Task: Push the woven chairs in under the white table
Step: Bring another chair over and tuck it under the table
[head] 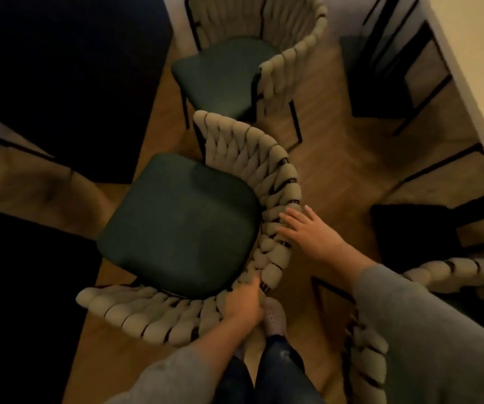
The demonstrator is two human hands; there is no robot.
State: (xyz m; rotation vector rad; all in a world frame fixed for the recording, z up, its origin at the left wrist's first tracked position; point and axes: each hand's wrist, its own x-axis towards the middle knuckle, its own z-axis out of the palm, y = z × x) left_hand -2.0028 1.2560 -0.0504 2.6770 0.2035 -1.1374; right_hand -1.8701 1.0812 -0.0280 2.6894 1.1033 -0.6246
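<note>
The nearest woven chair (176, 217) is standing on the wooden floor (331, 158), out in the open and well apart from the white table (474, 48), whose edge is running down the upper right corner. Its braided back is curving round the side of the dark green seat that faces the person. The left hand (245, 301) is curling over the top of that back, its grip grasping the braided rail. The right hand (308, 231) is lying with straight fingers against the outer side of the same back, its grip released. A second woven chair (229, 71) is standing just beyond the first (also clear of the table). A third woven chair (456, 272) is showing only its back, beside the person's right sleeve. A white shoe (274, 316) is peeking out below the left hand.
</note>
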